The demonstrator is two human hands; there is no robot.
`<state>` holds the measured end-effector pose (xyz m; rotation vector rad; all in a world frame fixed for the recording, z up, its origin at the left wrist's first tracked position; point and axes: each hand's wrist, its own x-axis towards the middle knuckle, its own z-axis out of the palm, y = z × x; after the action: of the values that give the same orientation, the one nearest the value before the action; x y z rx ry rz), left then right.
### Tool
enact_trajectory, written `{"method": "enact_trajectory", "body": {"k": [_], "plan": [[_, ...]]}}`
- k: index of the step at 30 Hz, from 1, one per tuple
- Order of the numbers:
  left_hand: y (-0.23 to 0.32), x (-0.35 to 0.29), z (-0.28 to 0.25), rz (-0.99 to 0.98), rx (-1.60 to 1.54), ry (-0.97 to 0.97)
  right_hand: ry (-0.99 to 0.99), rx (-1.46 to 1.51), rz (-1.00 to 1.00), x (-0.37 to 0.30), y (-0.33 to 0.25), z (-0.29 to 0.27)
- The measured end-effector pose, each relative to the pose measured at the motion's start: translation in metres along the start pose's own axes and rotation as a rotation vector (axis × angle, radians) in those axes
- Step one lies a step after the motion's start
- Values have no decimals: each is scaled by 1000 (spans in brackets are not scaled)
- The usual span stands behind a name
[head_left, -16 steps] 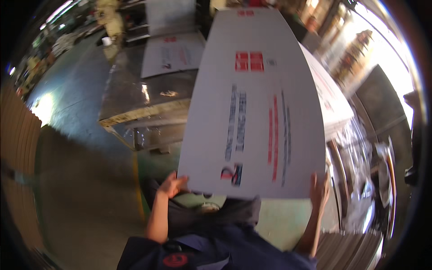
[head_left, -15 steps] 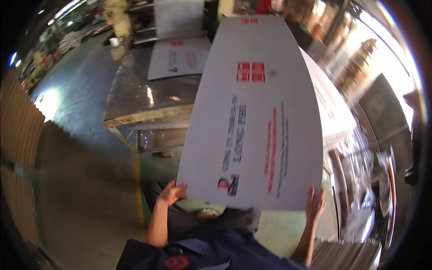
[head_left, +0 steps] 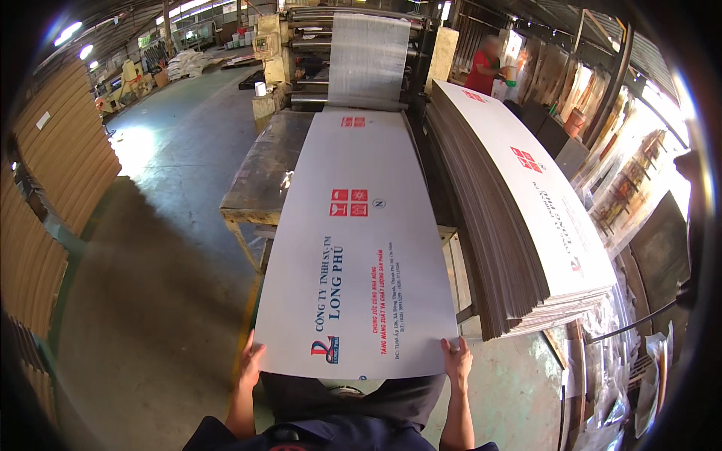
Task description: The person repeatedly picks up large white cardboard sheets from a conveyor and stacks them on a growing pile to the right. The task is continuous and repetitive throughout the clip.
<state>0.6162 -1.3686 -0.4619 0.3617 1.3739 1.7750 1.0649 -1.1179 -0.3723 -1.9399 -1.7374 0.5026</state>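
A long white printed cardboard sheet (head_left: 357, 259) stretches away from me, its near corners in my two hands. My left hand (head_left: 250, 361) grips the near left corner, and my right hand (head_left: 457, 363) holds the near right one, thumb on top. The sheet's far end rests on a dark metal table (head_left: 252, 177) at the rollers (head_left: 312, 46) of a machine. A pale translucent web (head_left: 368, 64) hangs down over those rollers. Red symbols and blue and red print cover the sheet's upper face.
A tall stack of similar cardboard sheets (head_left: 489, 252) stands close on the right. Brown stacked board (head_left: 56, 150) lines the left side. A person in red (head_left: 485, 68) stands beyond the stack. Clear plastic wrapping (head_left: 605, 376) lies at the lower right.
The sheet has swung left and come down from above the right side onto the table, its far end now at the rollers. Both hands moved left with it, keeping their grip.
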Motion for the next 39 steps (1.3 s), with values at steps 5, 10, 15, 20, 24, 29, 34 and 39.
{"method": "enact_trajectory", "body": {"k": [5,10,15,20,24,29,34,39], "plan": [[-13,-68,-34,50,129,40,-121,-5,4,-57,47,7],[-14,-128,-37,-32,238,160,-121,46,58,-105,89,-13],[-8,-140,-27,20,320,140,-117,4,39,-115,98,-22],[-8,-96,-20,33,292,156,-112,-8,50,-88,68,-9],[-20,-18,-7,43,156,139,-63,-26,21,-26,36,14],[-23,64,7,55,58,123,-41,33,26,46,9,52],[-29,126,23,80,33,85,53,44,-9,103,-9,96],[-29,192,40,142,23,76,59,153,-39,157,-16,140]]}}
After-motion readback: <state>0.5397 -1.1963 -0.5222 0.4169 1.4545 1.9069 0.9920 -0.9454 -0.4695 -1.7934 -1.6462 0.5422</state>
